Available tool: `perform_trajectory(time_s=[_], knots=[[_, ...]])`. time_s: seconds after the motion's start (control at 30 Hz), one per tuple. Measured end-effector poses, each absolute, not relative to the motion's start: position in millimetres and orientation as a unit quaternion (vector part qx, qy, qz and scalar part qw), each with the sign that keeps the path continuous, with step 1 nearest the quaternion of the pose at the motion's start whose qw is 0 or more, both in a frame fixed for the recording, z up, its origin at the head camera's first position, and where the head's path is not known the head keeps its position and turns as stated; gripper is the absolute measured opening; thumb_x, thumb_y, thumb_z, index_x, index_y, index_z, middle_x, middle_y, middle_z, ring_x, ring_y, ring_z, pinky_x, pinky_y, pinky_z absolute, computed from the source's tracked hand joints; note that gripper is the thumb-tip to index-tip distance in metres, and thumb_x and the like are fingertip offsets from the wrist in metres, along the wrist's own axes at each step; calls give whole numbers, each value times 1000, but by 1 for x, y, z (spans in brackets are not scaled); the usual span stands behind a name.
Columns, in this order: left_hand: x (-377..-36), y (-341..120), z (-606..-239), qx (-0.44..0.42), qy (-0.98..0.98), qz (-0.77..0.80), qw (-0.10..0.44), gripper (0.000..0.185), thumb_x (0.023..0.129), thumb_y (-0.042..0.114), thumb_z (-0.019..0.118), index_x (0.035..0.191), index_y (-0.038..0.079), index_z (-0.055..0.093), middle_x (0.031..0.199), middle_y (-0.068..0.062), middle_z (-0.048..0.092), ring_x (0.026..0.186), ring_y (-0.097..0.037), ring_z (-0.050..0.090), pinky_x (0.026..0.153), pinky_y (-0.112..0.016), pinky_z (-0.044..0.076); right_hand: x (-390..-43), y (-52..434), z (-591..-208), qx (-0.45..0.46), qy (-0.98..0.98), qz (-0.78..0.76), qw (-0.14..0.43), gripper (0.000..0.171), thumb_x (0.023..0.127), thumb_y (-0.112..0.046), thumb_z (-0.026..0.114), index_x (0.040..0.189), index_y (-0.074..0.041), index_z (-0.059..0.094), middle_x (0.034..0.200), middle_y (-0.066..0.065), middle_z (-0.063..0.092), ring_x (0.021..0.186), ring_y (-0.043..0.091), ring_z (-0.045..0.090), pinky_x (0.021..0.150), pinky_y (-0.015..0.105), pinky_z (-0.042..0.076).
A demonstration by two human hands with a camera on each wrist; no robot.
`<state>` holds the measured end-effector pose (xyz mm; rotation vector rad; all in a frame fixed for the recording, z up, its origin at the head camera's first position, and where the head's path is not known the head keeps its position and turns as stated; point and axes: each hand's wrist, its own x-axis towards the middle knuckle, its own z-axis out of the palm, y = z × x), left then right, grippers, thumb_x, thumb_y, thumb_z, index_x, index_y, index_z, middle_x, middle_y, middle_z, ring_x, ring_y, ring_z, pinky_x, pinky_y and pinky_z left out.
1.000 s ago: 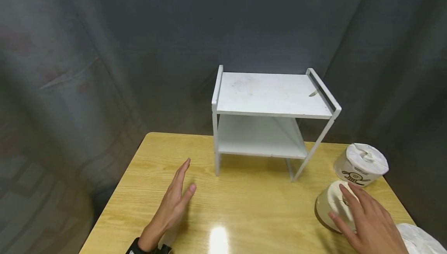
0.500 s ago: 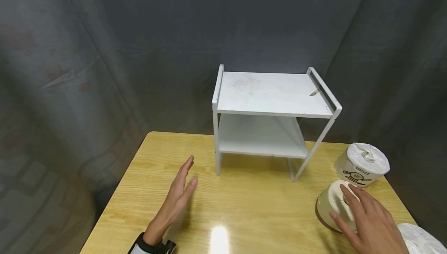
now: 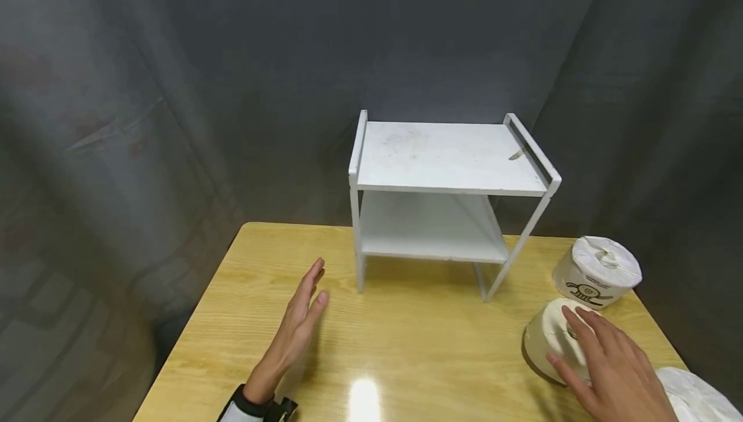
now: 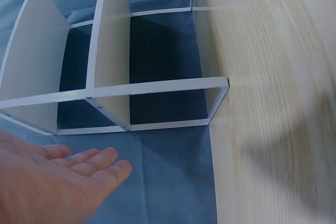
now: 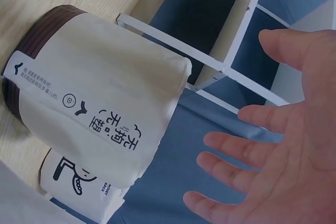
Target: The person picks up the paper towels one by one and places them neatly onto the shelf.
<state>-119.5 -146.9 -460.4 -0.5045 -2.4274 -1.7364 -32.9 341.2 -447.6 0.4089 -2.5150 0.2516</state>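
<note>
Under the spread fingers of the right hand stands a wrapped paper roll, upright at the near right of the wooden table. The head view suggests the fingertips rest on its top, but the right wrist view shows the fingers apart and straight beside the roll, so contact cannot be confirmed; nothing is gripped. Just beyond the fingertips stands a second roll, close to the first, and a third white bundle lies behind the wrist at the table edge. The rolls sit together on the right, within reach of that hand. The left hand stands on its edge on the table, fingers straight and together, pointing at the near left leg of the white two-tier shelf, whose boards carry nothing. Compared with half a second ago, both hands keep their poses; only the view shifts slightly.
</note>
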Motion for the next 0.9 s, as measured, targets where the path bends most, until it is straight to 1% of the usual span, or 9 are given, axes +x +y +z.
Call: perform_trajectory(time_s=[0.1,0.27,0.33,0.5,0.6,0.73,0.9], knots=[[-120,-146,-461,-166,-799,-576,55,61,115,25,38,170,7,18,173,-21,23,157,-46,25,119,-75,25,-31,340,-448,148,-941,101,286,81,98,-70,61,142,-1,59,136,22,59,117,47,56,85,64,44],[-120,-146,-461,-163,-797,-579,53,61,115,25,38,169,7,18,173,-22,23,156,-46,26,119,-75,26,-31,339,-449,135,-949,99,268,76,92,-58,76,141,-3,59,136,20,59,116,45,56,86,64,44],[-121,-145,-461,-165,-796,-580,51,60,115,23,37,170,7,18,173,-21,23,157,-46,26,119,-75,26,-31,339,-449,135,-949,96,270,76,92,-58,77,141,-2,59,134,19,60,116,44,56,86,63,44],[-123,-143,-460,-167,-795,-581,51,60,115,22,37,170,8,17,174,-19,22,157,-46,25,119,-75,25,-31,341,-449,142,-944,90,282,79,93,-63,72,139,0,60,128,20,62,113,43,57,85,59,44],[-123,-143,-460,-168,-794,-582,53,61,115,22,37,170,8,17,174,-19,22,157,-45,25,119,-75,25,-30,341,-449,136,-948,85,277,80,91,-61,75,142,-1,59,127,21,62,113,44,58,85,62,45],[-124,-142,-460,-170,-790,-586,56,61,115,24,37,170,8,17,174,-18,21,157,-45,25,120,-74,25,-30,340,-449,123,-954,80,264,79,87,-54,82,143,-3,57,126,21,63,112,46,58,84,65,46],[-125,-141,-459,-167,-791,-586,57,61,115,25,37,170,8,16,174,-19,21,157,-45,25,120,-73,27,-30,339,-450,123,-953,86,264,79,85,-49,84,144,-4,57,126,21,63,111,46,58,85,65,44]])
